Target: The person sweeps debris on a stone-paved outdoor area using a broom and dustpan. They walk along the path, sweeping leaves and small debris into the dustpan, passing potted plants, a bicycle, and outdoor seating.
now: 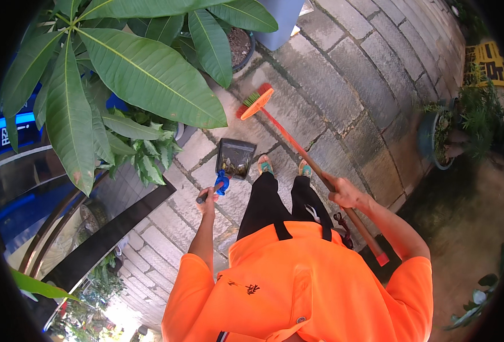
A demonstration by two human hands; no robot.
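Observation:
My right hand is wrapped round the long handle of an orange broom. Its head, with red and green bristles, rests on the paving ahead of my feet, and the handle slants back past my right side. In my left hand is the dark grip of a black dustpan. The pan sits on the stones left of my shoes, with leaf-like debris inside. A bunched blue piece of material, perhaps a cloth or bag, hangs where the handle meets the pan.
A broad-leaved plant overhangs from the upper left, with a round pot beneath it. A grey bin-like box stands at the top. To the right are a green potted plant and a yellow sign. Stone paving covers the ground.

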